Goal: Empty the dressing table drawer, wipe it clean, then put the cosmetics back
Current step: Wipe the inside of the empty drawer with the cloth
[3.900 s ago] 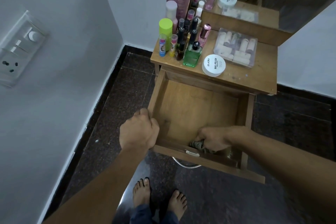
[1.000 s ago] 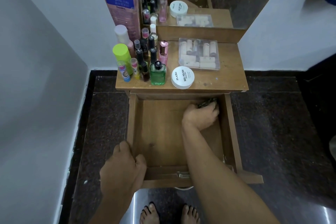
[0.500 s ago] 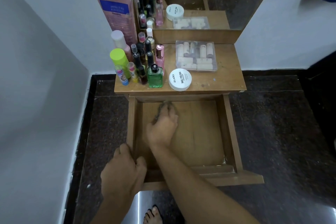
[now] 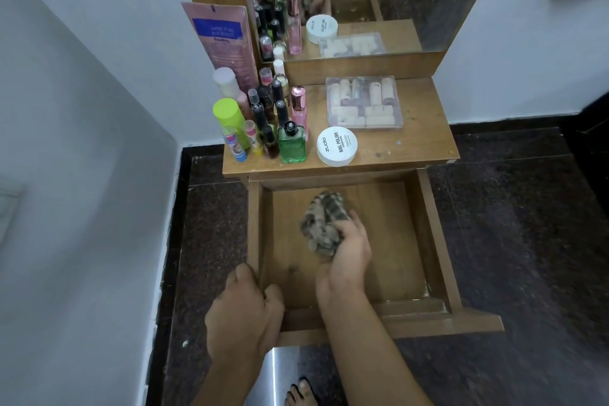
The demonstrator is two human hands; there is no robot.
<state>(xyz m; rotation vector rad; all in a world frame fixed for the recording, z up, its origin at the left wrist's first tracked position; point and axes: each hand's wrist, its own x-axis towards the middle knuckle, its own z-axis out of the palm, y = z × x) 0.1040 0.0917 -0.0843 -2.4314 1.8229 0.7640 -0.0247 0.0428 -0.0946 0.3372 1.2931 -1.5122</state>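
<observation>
Drawer (image 4: 435,241), emptied, mid-wipe: left hand (image 4: 244,310) curled over the front-left corner as a brace, right hand (image 4: 349,257) clutching a bunched cloth (image 4: 321,224), best pressed flat and drawn through every corner.

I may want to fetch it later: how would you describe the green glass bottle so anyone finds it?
Look at the wooden dressing table top above the open drawer, where bottles crowd its left side. The green bottle stands at the front of that crowd, beside the white nail polish tub. It alone is flat-sided green glass with a black cap.
</observation>
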